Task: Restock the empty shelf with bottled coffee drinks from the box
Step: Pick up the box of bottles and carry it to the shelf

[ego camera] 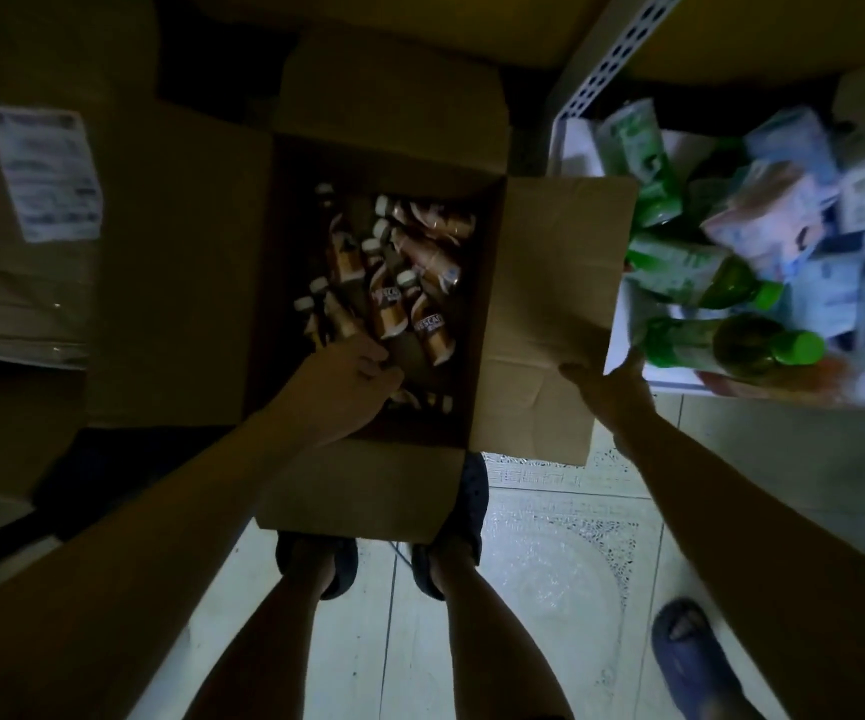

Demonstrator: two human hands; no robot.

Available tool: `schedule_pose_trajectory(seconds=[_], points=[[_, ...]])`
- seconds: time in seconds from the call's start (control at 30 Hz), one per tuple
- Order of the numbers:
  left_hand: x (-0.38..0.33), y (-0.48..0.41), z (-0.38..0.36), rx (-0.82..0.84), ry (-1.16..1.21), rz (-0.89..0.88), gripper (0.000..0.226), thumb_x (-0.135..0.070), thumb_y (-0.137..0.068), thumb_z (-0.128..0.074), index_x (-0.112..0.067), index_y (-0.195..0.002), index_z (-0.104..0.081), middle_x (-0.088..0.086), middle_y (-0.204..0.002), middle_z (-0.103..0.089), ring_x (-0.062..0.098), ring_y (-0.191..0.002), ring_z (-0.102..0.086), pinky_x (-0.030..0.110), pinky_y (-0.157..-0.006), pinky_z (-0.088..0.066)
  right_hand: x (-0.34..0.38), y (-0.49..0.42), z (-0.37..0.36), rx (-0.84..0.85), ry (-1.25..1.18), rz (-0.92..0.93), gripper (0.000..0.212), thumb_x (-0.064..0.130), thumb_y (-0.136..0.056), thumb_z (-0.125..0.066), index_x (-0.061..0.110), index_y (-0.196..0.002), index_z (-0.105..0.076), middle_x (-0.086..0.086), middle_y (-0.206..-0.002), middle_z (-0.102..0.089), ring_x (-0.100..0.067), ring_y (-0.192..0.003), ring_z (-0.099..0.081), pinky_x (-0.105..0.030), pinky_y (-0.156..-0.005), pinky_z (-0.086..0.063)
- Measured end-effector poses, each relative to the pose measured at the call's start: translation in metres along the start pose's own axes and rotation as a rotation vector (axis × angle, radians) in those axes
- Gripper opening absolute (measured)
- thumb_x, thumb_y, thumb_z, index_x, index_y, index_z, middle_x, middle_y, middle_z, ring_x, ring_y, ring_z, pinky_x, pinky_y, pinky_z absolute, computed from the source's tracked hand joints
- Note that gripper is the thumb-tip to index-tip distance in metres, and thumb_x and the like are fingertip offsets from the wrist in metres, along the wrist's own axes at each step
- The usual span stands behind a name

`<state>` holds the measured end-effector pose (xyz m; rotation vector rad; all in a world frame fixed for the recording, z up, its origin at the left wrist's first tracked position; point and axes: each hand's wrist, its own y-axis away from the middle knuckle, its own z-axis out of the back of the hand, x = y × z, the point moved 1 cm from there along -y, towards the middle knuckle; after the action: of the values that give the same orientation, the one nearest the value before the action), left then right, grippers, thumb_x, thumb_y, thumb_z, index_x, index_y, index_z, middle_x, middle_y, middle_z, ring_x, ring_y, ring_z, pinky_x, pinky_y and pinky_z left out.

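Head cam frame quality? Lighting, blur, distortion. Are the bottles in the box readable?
Head view, centre: underexposed; the box interior is dark, the coffee bottles have only partly legible labels, and the left hand is in shadow, its grip unclear. Head view, right edge: the green bottles are smeared by blur. Head view, bottom: the floor tiles are brightest; wide-angle stretch on the forearms.

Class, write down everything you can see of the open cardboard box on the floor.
The cardboard box is plain brown, standing open on the floor with four flaps folded outward. Inside, coffee bottles lie jumbled on their sides. The left hand reaches in over them; the right hand rests on the right flap's edge.
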<state>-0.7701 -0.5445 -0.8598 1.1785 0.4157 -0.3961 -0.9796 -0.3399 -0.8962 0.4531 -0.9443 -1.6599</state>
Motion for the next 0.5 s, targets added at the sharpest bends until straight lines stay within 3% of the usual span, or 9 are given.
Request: schedule_pose_trajectory(seconds=[0.13, 0.23, 0.33, 0.4, 0.5], points=[[0.006, 0.009, 0.0, -0.023, 0.064, 0.044, 0.029, -0.028, -0.096, -0.055, -0.01, -0.118, -0.057, -0.01, -0.079, -0.052, 0.007, -0.069, -0.052, 0.012, -0.056, -0.04, 0.0, 0.015, -0.007, -0.018, 0.043, 0.053, 0.065, 0.041, -0.081, -0.069, 0.016, -0.136, -0.046, -0.014, -0.127, -0.061, -0.031, -0.109, -0.06, -0.039, -0.089, -0.051], [0.002, 0.022, 0.011, -0.013, 0.097, 0.071, 0.028, -0.025, -0.096, -0.054, -0.01, -0.12, -0.056, -0.007, -0.085, -0.054, 0.007, -0.071, -0.051, 0.013, -0.059, -0.038, 0.024, 0.047, -0.019, -0.032, 0.139, 0.212, 0.05, 0.047, -0.079, -0.066, 0.021, -0.121, -0.055, -0.006, -0.108, -0.069, -0.028, -0.089, -0.068, -0.043, -0.08, -0.058], [0.005, 0.024, 0.025, -0.033, 0.125, 0.1, 0.031, -0.024, -0.096, -0.055, -0.008, -0.122, -0.056, -0.008, -0.081, -0.052, 0.015, -0.078, -0.056, 0.019, -0.064, -0.041, 0.055, 0.07, -0.045, 0.075, 0.262, 0.304, 0.06, 0.06, -0.081, -0.06, 0.016, -0.122, -0.055, -0.003, -0.107, -0.067, -0.026, -0.093, -0.067, -0.038, -0.083, -0.055], [0.013, 0.02, 0.035, -0.056, 0.117, 0.107, 0.029, -0.024, -0.095, -0.056, -0.004, -0.116, -0.059, 0.002, -0.085, -0.058, 0.014, -0.075, -0.054, 0.023, -0.063, -0.039, 0.073, 0.075, -0.065, 0.093, 0.325, 0.337, 0.065, 0.065, -0.081, -0.057, 0.013, -0.12, -0.056, -0.003, -0.106, -0.067, -0.027, -0.097, -0.066, -0.034, -0.082, -0.053], [0.034, 0.012, 0.051, -0.042, 0.068, 0.146, 0.024, -0.025, -0.095, -0.057, -0.008, -0.112, -0.055, 0.007, -0.091, -0.059, 0.024, -0.087, -0.059, 0.03, -0.071, -0.047, 0.083, 0.077, -0.089, 0.044, 0.277, 0.337, 0.078, 0.07, -0.074, -0.06, 0.011, -0.124, -0.052, -0.007, -0.113, -0.062, -0.031, -0.101, -0.065, -0.042, -0.084, -0.056]])
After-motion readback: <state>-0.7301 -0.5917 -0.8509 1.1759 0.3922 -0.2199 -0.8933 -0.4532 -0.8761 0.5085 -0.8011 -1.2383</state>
